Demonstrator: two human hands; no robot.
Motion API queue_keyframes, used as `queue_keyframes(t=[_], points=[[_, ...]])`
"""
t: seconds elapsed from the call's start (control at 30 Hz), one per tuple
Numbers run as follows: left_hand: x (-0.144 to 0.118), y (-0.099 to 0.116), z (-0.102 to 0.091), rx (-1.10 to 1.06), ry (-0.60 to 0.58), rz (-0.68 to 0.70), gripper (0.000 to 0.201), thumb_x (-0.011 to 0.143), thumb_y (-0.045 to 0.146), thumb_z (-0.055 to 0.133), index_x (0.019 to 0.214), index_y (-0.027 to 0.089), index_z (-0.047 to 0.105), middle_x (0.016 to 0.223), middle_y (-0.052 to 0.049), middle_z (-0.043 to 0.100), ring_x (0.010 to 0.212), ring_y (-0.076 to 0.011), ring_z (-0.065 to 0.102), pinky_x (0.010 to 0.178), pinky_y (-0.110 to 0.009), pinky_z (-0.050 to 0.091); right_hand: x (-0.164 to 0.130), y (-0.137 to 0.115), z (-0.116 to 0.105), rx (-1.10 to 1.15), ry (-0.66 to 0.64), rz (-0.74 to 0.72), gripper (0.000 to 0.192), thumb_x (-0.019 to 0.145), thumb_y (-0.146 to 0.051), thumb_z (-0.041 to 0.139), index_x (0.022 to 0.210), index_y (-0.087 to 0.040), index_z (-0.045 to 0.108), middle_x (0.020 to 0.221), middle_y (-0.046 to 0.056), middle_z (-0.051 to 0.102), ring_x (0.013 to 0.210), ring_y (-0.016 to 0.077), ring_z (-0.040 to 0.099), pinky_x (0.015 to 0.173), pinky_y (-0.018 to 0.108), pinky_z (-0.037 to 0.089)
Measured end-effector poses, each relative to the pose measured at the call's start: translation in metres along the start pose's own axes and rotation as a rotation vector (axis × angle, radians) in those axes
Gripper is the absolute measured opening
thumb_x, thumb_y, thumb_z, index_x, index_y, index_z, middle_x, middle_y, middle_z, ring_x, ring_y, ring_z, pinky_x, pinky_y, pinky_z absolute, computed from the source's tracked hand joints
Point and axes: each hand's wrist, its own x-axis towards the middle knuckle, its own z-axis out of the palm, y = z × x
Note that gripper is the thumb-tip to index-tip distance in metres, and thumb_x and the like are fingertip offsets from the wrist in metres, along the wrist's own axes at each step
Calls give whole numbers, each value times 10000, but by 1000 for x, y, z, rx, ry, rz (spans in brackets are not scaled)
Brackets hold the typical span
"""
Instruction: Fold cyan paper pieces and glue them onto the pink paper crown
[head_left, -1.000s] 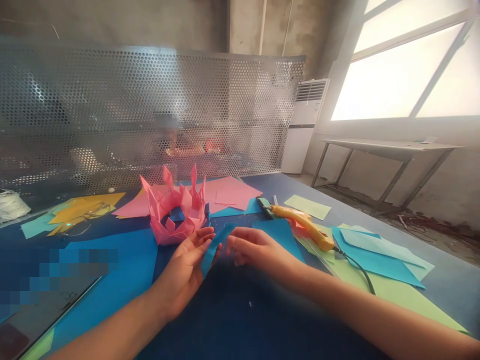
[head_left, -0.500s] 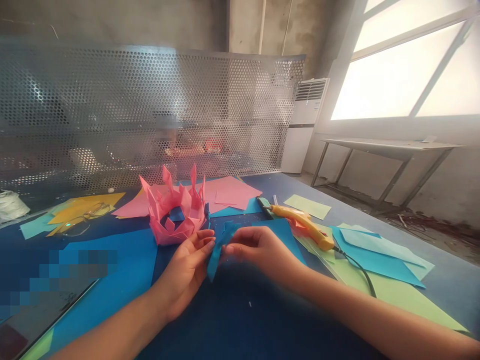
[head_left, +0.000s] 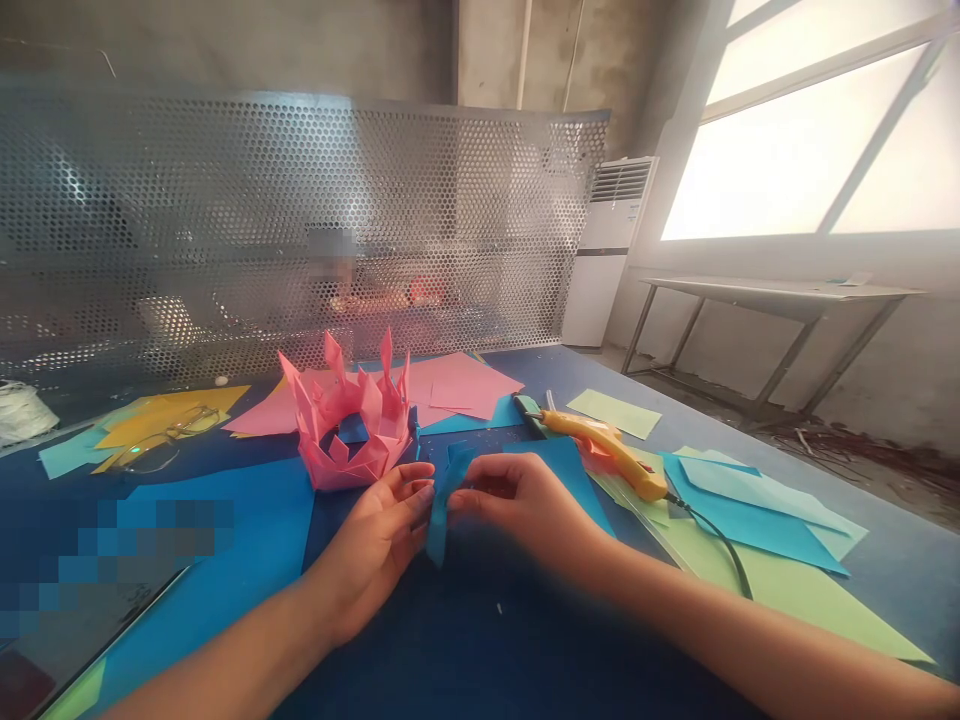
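Both hands meet over the dark blue table mat (head_left: 480,640), pinching a folded strip of blue paper (head_left: 442,505) that stands nearly upright between them. My left hand (head_left: 379,545) holds the strip's left side with its fingertips. My right hand (head_left: 517,500) grips the upper right edge with thumb and fingers. Just behind my left hand sits a pink folded paper crown (head_left: 346,418) with pointed tips.
A yellow glue gun (head_left: 607,452) with a black cord lies to the right on green and blue sheets (head_left: 757,520). Pink sheets (head_left: 465,385) lie behind the crown, yellow sheets and glasses (head_left: 161,435) at the left. A perforated metal screen (head_left: 300,220) closes the table's far side.
The blue strip has swung from a slant to nearly upright. My right hand has shifted slightly left and closed more tightly on it; my left hand has stayed close beside it.
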Motion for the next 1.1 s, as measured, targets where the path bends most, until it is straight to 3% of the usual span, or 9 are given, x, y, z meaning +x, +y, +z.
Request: queue_keyframes(t=[0.23, 0.43, 0.7, 0.97, 1.1], points=[[1, -2, -1, -26, -56, 57, 130, 780, 204, 692, 838, 206, 576, 718, 46, 566, 657, -94, 596, 628, -205, 492, -1, -4, 0, -50, 55, 6, 377, 575, -511, 777, 630, -163, 645, 618, -17, 619, 655, 159, 599, 655, 291, 488], [-2, -3, 4, 34, -3, 119, 173, 683, 215, 771, 767, 176, 624, 735, 26, 623, 643, -98, 584, 591, -194, 480, 0, -1, -2, -11, 91, 43, 343, 553, -440, 814, 687, -151, 684, 629, -19, 607, 618, 124, 533, 612, 261, 438], [-2, -2, 2, 95, -21, 161, 146, 742, 306, 722, 782, 166, 716, 754, -29, 698, 772, -151, 627, 747, -249, 505, 0, -4, -4, -19, 137, 48, 281, 572, -385, 813, 674, -151, 694, 589, -41, 572, 570, 94, 457, 585, 247, 395], [-1, -3, 0, 166, -56, 186, 182, 806, 319, 661, 831, 156, 738, 801, -56, 710, 836, -187, 632, 717, -274, 515, 1, -3, -3, -1, 135, 87, 318, 570, -416, 806, 711, -146, 714, 592, -35, 597, 567, 92, 474, 563, 239, 381], [0, -5, -2, 142, 18, 191, 179, 743, 327, 727, 809, 161, 717, 780, -36, 699, 806, -175, 635, 704, -270, 521, 1, -3, -4, 24, 110, 107, 359, 569, -454, 796, 741, -149, 718, 595, -42, 594, 552, 83, 483, 542, 231, 372]])
